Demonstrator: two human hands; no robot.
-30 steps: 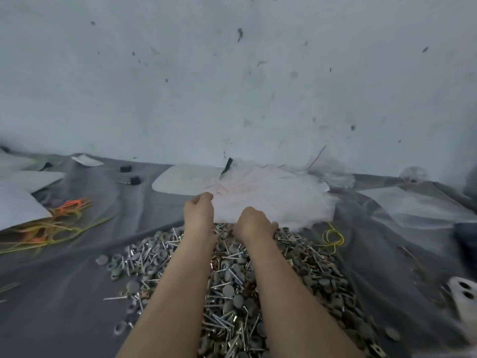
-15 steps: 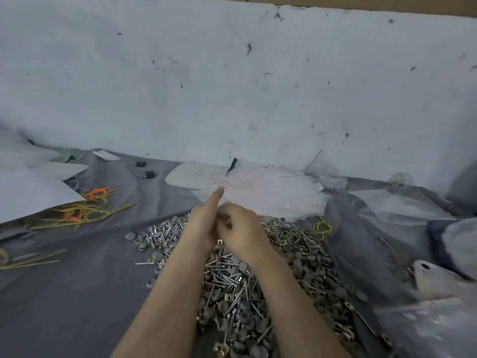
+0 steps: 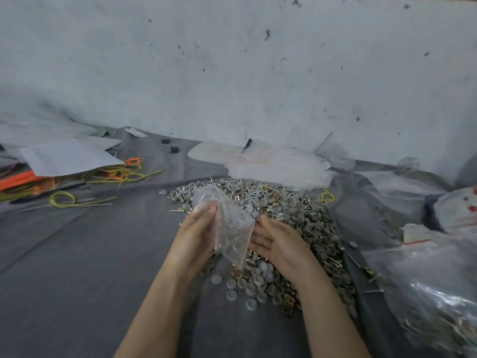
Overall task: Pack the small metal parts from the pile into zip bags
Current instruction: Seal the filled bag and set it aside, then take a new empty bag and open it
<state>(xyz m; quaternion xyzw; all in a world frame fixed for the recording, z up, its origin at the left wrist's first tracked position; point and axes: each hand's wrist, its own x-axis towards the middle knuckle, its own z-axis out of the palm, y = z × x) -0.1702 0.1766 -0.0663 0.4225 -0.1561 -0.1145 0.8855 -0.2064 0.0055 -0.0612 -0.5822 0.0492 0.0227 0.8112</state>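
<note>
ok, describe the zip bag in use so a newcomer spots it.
Find the pile of metal parts mid-way across the grey cloth. Over its left edge, the left hand holds a small clear zip bag, the right hand open beside it. It is the only bag off the cloth: the empty bags lie flat behind the pile, the filled bag at far right.

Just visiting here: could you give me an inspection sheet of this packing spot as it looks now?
Surface: creased grey cloth.
Job's things: pile of metal parts on the cloth; clear zip bag held over it; stack of empty bags behind the pile.
Clutter: white sheet, small black pieces, plastic bags at right.
Hands: left hand grips the zip bag; right hand open, fingertips at the bag's edge.
Cables: yellow and orange wires at left; yellow loop beside the pile.
Surroundings: stained pale wall.
</note>
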